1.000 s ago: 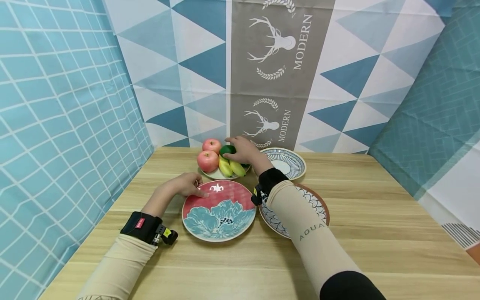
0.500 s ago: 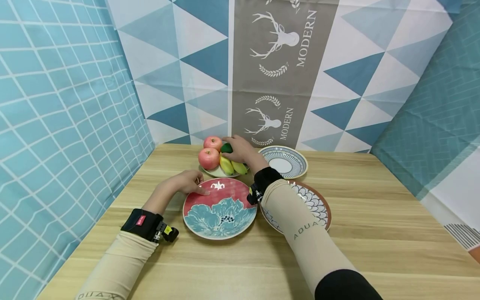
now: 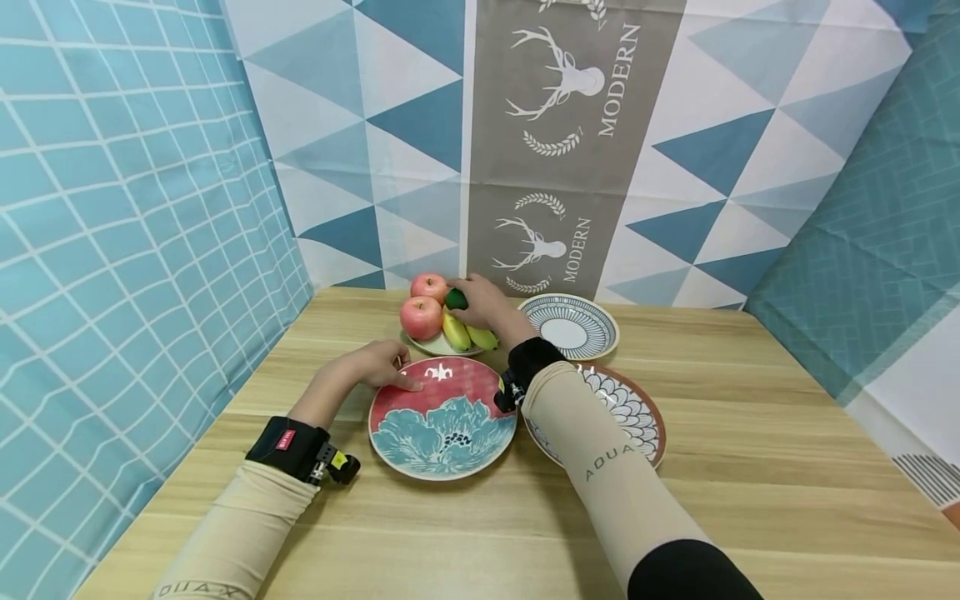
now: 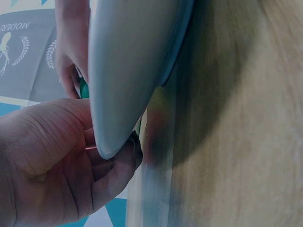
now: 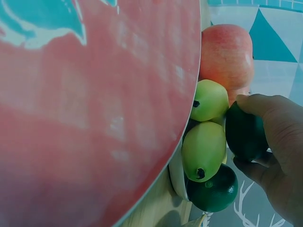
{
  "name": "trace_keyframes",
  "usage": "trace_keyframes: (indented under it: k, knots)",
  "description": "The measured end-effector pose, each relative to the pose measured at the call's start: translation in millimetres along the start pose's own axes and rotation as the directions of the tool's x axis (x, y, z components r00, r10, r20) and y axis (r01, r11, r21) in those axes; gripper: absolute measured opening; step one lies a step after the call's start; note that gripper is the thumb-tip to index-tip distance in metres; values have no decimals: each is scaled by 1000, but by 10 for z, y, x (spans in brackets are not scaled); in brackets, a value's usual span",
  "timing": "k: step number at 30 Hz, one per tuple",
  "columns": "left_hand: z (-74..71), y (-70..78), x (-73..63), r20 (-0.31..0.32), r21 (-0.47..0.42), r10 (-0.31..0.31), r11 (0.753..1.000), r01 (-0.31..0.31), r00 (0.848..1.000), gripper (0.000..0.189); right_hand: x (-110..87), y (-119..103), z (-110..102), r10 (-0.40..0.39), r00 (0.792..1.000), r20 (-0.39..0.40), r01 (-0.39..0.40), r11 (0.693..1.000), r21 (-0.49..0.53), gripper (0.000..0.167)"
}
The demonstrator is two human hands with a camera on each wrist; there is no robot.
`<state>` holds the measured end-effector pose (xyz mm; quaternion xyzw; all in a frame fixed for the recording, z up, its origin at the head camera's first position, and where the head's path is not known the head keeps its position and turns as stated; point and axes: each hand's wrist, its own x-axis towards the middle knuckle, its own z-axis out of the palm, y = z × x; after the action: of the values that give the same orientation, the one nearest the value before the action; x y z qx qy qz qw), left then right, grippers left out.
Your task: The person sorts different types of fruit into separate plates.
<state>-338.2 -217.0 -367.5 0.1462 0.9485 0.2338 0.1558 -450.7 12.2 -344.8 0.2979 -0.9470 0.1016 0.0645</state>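
My left hand (image 3: 375,365) grips the upper left rim of a round plate (image 3: 442,446) with a red top and a blue flower. Its thumb lies over the rim, and the left wrist view shows curled fingers (image 4: 116,177) under the edge. Behind that plate, my right hand (image 3: 486,302) holds a dark green round fruit (image 5: 246,132) between thumb and fingers. Beside it on a pale plate (image 3: 435,343) are two pink apples (image 3: 422,318) and yellow-green bananas (image 3: 457,331). A second dark green fruit (image 5: 213,189) sits by the bananas in the right wrist view.
A white plate with blue lines (image 3: 566,325) stands at the back right. A brown-rimmed scale-patterned plate (image 3: 626,408) lies partly under my right forearm. Patterned cloth (image 3: 420,192) hangs behind the wooden table (image 3: 735,467), with tiled blue cloth (image 3: 150,233) on the left.
The fingers of my right hand have closed round the dark green fruit. My left hand keeps its grip on the red plate. The head view has shifted slightly.
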Motion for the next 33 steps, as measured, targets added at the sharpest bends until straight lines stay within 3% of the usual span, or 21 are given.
trace_keyframes:
  k: [15,33]
  knots:
    - [61,-16,-1,0,-17,-7,1000,7,1000,32,-53,-14,-22,-4,1000,19,4,1000,17,58]
    - [0,14,5,-6,-8,-15,1000,15,1000,33,-207,78,-288,-67,996,-65,70,996,50,54]
